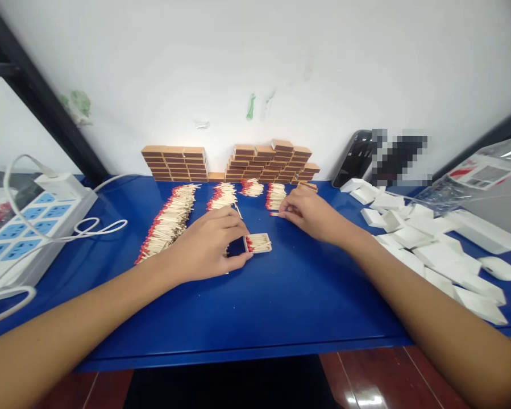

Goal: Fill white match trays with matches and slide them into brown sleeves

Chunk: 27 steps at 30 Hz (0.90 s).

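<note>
My left hand (219,241) grips the left end of a small white matchbox tray (264,248) between thumb and fingers. Red-tipped matches (257,242) lie side by side inside the tray. To the right, my right hand (306,208) is closed in a pinch at the table surface, with a match (274,214) at its fingertips. It is at the near end of a short row of matches (275,196). Another small heap of matches (252,187) lies behind, and a larger heap (221,196) sits beyond my left hand. The longest row of matches (165,221) is partly hidden by my left forearm.
Stacked brown matchboxes (174,163) and a second stack (272,162) stand against the wall. White empty trays (426,230) are scattered at right, near a black phone (353,158). A white power strip (37,227) with cables occupies the left of the blue table (255,318).
</note>
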Each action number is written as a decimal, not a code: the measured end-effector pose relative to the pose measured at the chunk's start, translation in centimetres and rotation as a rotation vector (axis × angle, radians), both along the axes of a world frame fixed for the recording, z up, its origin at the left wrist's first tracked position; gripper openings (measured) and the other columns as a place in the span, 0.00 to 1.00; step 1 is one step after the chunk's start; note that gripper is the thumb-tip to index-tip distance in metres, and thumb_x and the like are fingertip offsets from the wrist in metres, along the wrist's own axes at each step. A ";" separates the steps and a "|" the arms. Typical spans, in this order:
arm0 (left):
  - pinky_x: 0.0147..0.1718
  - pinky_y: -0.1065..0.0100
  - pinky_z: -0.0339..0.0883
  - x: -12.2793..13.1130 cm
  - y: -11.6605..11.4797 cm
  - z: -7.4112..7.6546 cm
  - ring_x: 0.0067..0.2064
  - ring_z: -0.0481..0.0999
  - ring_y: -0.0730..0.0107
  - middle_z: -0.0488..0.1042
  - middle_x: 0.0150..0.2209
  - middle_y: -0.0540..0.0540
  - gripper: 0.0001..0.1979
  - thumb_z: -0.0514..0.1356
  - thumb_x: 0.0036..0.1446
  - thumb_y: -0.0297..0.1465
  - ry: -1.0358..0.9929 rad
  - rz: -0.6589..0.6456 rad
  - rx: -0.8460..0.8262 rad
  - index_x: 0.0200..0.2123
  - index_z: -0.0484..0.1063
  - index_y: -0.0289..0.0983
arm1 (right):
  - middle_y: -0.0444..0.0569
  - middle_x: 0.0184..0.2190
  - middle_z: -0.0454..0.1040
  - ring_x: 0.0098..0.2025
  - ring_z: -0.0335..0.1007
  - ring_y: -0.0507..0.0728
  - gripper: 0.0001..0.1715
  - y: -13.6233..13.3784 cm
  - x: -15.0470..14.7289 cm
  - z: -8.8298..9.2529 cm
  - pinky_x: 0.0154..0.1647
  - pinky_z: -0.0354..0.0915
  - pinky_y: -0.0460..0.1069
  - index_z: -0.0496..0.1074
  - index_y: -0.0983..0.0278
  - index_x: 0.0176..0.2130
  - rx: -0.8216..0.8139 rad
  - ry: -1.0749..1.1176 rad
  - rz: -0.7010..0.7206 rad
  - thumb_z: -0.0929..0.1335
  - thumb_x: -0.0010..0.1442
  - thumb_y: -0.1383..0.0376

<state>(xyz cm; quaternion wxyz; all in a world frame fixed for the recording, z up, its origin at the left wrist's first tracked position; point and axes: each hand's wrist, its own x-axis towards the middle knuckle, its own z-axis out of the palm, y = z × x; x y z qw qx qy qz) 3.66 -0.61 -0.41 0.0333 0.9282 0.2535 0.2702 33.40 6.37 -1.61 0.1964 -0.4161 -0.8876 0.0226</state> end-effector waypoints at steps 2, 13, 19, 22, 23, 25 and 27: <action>0.56 0.55 0.73 0.0 0.0 0.0 0.50 0.77 0.57 0.81 0.44 0.41 0.10 0.65 0.65 0.35 0.003 0.004 -0.003 0.44 0.80 0.36 | 0.54 0.34 0.74 0.41 0.66 0.63 0.08 -0.1 -0.1 0.1 0.43 0.61 0.56 0.74 0.62 0.35 -0.010 -0.012 -0.007 0.68 0.68 0.64; 0.54 0.55 0.74 -0.1 0.2 0.0 0.50 0.77 0.57 0.81 0.44 0.41 0.10 0.65 0.65 0.36 0.013 0.041 0.002 0.45 0.80 0.36 | 0.55 0.37 0.74 0.44 0.66 0.65 0.08 -1.8 -0.6 1.5 0.44 0.60 0.56 0.75 0.62 0.41 -0.014 -0.037 0.044 0.71 0.67 0.59; 0.54 0.54 0.74 -0.1 0.2 0.1 0.50 0.77 0.56 0.80 0.43 0.41 0.10 0.65 0.64 0.36 0.030 0.045 -0.011 0.45 0.80 0.37 | 0.56 0.38 0.75 0.44 0.64 0.65 0.10 -1.3 -0.4 0.8 0.44 0.61 0.57 0.73 0.62 0.35 -0.076 -0.089 0.031 0.66 0.69 0.63; 0.54 0.53 0.73 -0.1 0.2 0.2 0.49 0.77 0.57 0.80 0.43 0.41 0.09 0.65 0.64 0.35 0.022 0.040 -0.015 0.44 0.80 0.37 | 0.57 0.39 0.74 0.43 0.64 0.65 0.11 -1.5 -0.5 0.7 0.44 0.61 0.58 0.72 0.62 0.35 -0.082 -0.099 0.014 0.65 0.70 0.62; 0.54 0.53 0.73 0.0 0.2 0.3 0.49 0.77 0.56 0.80 0.43 0.41 0.09 0.65 0.64 0.35 0.022 0.040 -0.015 0.44 0.80 0.37 | 0.57 0.39 0.74 0.43 0.64 0.65 0.11 -1.6 -0.6 0.8 0.44 0.61 0.58 0.72 0.62 0.35 -0.084 -0.101 0.012 0.65 0.70 0.62; 0.54 0.54 0.74 0.0 0.2 0.3 0.49 0.77 0.56 0.80 0.43 0.41 0.09 0.65 0.64 0.35 0.026 0.043 -0.013 0.44 0.80 0.37 | 0.56 0.39 0.74 0.44 0.64 0.64 0.11 -2.2 -0.9 1.4 0.45 0.60 0.58 0.71 0.62 0.35 -0.087 -0.086 0.016 0.65 0.71 0.62; 0.54 0.54 0.74 0.0 0.2 0.3 0.49 0.77 0.56 0.80 0.43 0.41 0.09 0.65 0.64 0.35 0.030 0.047 -0.009 0.44 0.80 0.36 | 0.55 0.39 0.74 0.45 0.64 0.64 0.11 -3.1 -1.5 2.2 0.45 0.60 0.57 0.71 0.61 0.36 -0.096 -0.031 0.039 0.64 0.72 0.62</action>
